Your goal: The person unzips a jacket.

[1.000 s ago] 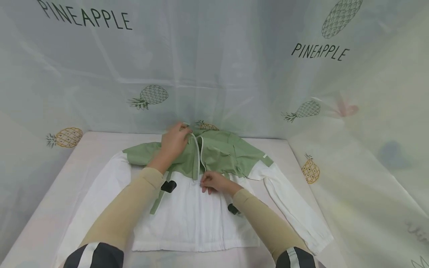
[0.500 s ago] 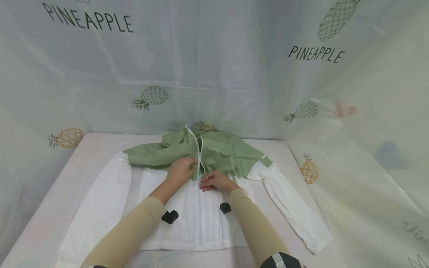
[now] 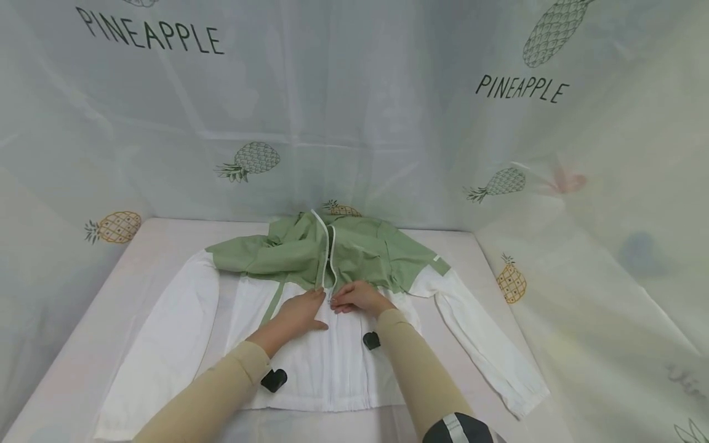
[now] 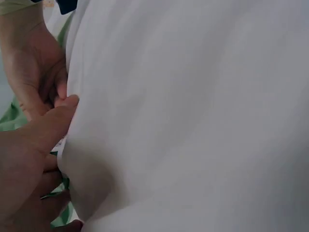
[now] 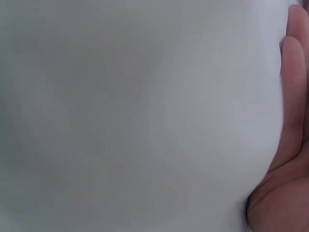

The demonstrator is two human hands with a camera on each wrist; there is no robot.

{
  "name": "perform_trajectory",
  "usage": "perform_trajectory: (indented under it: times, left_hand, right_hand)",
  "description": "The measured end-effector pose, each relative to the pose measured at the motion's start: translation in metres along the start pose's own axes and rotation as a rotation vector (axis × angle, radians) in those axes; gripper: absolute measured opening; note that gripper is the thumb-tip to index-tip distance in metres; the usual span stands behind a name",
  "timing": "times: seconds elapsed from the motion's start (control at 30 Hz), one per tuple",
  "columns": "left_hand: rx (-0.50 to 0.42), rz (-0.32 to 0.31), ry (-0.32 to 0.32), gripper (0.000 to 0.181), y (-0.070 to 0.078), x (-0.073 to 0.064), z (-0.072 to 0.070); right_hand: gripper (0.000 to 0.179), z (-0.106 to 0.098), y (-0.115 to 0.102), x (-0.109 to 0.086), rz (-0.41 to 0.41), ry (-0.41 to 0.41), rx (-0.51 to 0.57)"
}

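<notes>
A green-and-white zip jacket lies front up with its sleeves spread. The white zip is parted across the green upper part and joined below. At the place where it joins, my right hand pinches the small zip pull, mostly hidden by the fingers. Just left of the zip, my left hand rests on the jacket, thumb spread from the fingers. The left wrist view has the left hand close to the right hand. White cloth fills most of the right wrist view beside the right hand.
The jacket lies on a pale covered table. Behind and to the sides hangs a pineapple-print curtain, close to the table's back edge. Black wrist cameras sit under both forearms, near the cloth.
My left hand has come down from the jacket's collar, along the zip, to beside the right hand. The right hand has kept its pinch at nearly the same spot.
</notes>
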State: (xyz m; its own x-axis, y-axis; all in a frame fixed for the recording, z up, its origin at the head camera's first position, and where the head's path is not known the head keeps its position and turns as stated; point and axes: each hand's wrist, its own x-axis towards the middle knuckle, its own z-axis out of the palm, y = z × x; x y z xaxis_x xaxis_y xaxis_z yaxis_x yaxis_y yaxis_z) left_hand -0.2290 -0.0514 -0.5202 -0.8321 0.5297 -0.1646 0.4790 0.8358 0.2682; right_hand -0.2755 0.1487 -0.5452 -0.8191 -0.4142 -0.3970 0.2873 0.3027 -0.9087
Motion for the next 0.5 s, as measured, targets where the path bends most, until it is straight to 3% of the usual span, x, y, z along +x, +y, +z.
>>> perform_trajectory:
  times: [0.2,0.5]
  left_hand:
    - [0.055,0.052,-0.094,0.109,-0.012,-0.002,0.011]
    - [0.052,0.084,-0.164,0.112,-0.017,0.006,0.006]
  right_hand:
    - [0.018,0.002,-0.002,0.004,0.004,0.053,-0.001]
    - [0.018,-0.005,0.0,0.015,0.002,0.087,-0.016]
